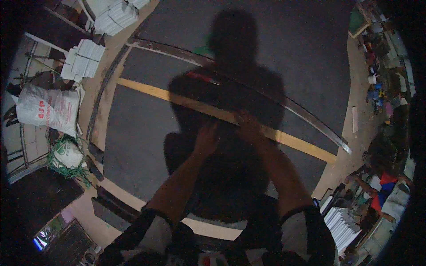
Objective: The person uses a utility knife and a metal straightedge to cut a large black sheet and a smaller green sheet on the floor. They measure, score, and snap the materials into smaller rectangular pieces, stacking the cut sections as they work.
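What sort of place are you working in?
Probably a workshop, though the light is dim: a long yellow strip and a long dark bar lie across a broad dark surface, with tied white stacks off to the left.

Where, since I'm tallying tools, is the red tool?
In the head view, the red tool lies just left of centre on the dark sheet, between the yellow strip and the dark bar.
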The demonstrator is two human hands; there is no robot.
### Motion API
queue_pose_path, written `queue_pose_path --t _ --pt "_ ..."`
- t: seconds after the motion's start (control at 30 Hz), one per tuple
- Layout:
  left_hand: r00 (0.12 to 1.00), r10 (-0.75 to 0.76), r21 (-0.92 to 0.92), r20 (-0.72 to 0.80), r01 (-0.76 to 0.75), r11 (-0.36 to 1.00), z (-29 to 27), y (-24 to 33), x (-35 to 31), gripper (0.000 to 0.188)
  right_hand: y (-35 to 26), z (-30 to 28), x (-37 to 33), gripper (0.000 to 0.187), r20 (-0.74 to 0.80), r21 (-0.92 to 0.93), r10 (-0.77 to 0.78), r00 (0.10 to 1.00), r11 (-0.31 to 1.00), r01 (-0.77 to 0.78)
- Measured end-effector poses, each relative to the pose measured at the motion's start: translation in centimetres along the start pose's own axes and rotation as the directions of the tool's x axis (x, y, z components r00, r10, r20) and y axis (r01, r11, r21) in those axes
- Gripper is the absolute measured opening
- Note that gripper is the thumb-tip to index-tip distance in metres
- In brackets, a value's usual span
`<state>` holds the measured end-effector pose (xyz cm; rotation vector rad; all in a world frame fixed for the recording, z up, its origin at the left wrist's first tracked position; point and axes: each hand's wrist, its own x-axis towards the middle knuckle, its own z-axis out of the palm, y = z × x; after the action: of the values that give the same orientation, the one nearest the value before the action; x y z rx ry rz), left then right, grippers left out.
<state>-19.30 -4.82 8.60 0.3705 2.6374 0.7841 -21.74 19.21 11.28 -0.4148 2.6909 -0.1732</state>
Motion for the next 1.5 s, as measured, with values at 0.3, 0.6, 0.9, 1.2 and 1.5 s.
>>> queue_pose_path --t 0.3,0.6,0.9,1.2,1.5 --pt "0.877 0.414 0.397 -0.243 -0.299 0.868 7.9 -0.5 14.2 0.08 21.7 10.7 7.2 0.071 -0.597 -0.099 0.218 0.772 0.935 -0.341" --pt "0.753 0.543 0.565 -0.371 -0.281 0.776 11.1 -1.5 16.9 0.088 32.0 17.5 10.5 0.071 -0.582 0.259 0.474 0.661 0.878 -0.402" --pt "0.82 0.479 0.618 -0.313 -0.207 0.758 10.1 -3.1 15.2 0.087 30.2 11.0 12.7 0.066 -0.515 0.52 0.478 0.712 0.834 -0.184" --pt "0.868 0.478 0.641 -0.136 -0.29 0.71 7.8 -2.2 17.0 0.082 30.5 7.4 14.3 0.074 -0.523 -0.327 0.259 0.812 0.819 -0.471" --pt "0.843 0.48 0.78 0.24 -0.462 0.421 6.6 -5.8 22.2 0.074 22.1 19.7 1.7 0.068 -0.543 -0.075 0.04 0.838 0.992 -0.097"
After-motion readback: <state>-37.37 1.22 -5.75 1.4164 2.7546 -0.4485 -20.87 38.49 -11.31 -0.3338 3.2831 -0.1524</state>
